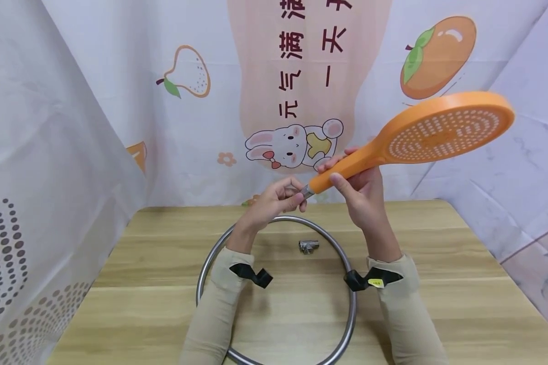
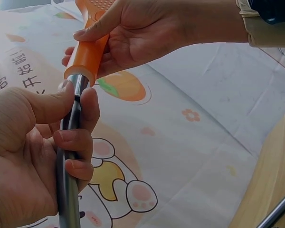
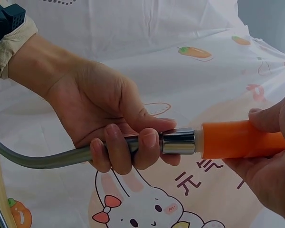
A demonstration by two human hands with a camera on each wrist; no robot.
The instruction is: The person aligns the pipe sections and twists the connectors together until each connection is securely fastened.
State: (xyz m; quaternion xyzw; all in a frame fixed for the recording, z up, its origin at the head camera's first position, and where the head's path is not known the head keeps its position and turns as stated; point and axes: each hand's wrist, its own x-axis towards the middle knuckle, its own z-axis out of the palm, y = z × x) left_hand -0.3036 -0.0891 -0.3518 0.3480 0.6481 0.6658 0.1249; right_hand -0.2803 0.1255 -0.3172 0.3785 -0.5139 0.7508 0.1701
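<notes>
Chrome-ended hose (image 3: pixel 52 162) against orange handle (image 3: pixel 225 139)

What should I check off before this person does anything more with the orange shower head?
1. Right hand grips the orange shower head by its handle: ok.
2. Left hand holds the hose beside its metal connector: ok.
3. Connector lined up with the handle's end: ok.
4. Connector fully tightened: cannot tell; a pale ring shows between the two.
5. Hose free of kinks: cannot tell; part is out of view.
6. Small metal fitting on the table: ok.
</notes>
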